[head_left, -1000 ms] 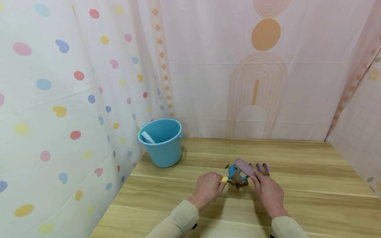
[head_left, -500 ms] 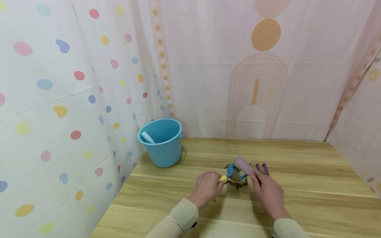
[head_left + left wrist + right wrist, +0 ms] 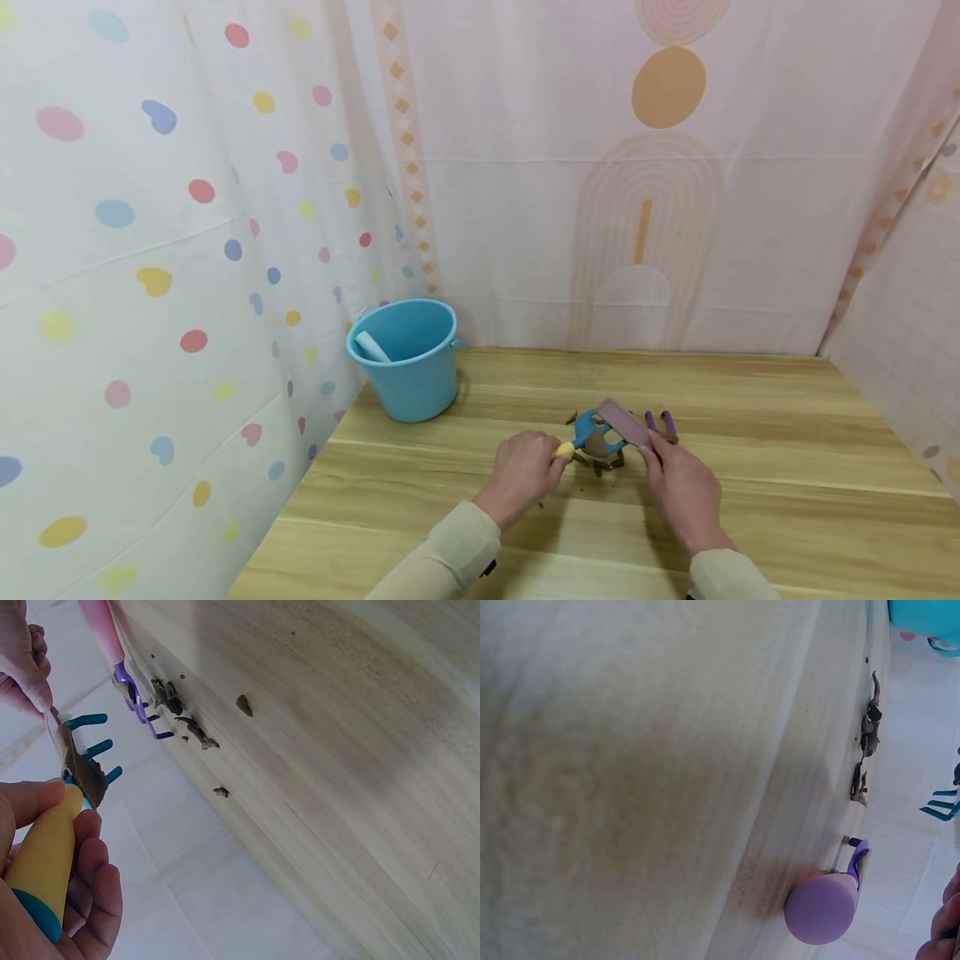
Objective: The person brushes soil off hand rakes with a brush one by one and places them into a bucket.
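Note:
My left hand [image 3: 525,467] grips the yellow handle [image 3: 46,847] of a small hand rake, whose blue tines [image 3: 97,748] point away from it. A brown muddy lump [image 3: 88,780] clings to the rake's head. In my right hand [image 3: 682,496] is a flat mauve brush [image 3: 624,423], slanted over the rake head; whether it touches the mud cannot be told. Below and behind lies a second hand rake with purple tines [image 3: 135,694] and a pink handle [image 3: 101,630]. The right wrist view shows only a few right fingertips [image 3: 946,922] at its edge.
Brown crumbs and flakes [image 3: 196,731] are scattered on the wooden table [image 3: 420,508] beneath the rake. A blue bucket [image 3: 416,392] with a white roll-shaped item [image 3: 372,346] inside stands at the back left. Patterned curtains [image 3: 510,208] enclose the table.
The mauve brush has tilted back and forth and shifted slightly right, with my right hand moving along. My left hand and the rake stay almost in place.

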`<state>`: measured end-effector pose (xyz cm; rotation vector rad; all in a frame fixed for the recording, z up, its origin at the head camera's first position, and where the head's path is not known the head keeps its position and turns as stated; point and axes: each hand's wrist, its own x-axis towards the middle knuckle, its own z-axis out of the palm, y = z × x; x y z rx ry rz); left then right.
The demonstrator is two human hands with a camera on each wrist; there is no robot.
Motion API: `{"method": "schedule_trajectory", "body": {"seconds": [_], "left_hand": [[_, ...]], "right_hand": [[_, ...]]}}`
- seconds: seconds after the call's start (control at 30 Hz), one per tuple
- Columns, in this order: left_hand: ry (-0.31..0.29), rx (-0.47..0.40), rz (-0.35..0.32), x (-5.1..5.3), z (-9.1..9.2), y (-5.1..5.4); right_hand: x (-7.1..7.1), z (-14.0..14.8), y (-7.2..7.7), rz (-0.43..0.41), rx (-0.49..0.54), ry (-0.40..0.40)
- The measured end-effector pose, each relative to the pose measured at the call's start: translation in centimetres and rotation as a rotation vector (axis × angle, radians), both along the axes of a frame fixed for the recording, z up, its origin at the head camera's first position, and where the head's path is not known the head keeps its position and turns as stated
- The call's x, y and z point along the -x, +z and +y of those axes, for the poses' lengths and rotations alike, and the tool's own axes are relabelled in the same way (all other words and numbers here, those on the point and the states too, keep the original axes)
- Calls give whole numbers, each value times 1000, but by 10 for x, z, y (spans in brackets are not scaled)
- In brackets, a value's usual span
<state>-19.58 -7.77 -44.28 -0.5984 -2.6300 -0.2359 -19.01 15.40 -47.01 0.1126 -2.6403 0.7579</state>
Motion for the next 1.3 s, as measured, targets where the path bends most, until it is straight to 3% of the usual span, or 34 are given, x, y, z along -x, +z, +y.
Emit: {"method": "schedule_trajectory", "body": {"seconds": [0.37,0.57,0.73,1.0,1.3], "left_hand": [[-9,-16,-23,0,0,-1],[38,-26,-64,6,-4,-5],[68,-28,-84,11,-7,-8],[68,-35,-91,12,-6,-6],[57,-43,-97,8,-2,-4]], "right_hand": [[0,8,-1,-21,14,-57],[-1,8,1,-31,17,-50],[-2,-2,7,36,21,6],[-10,-28,10,132,-31,143],[-11,-29,0,111,-91,55]]}}
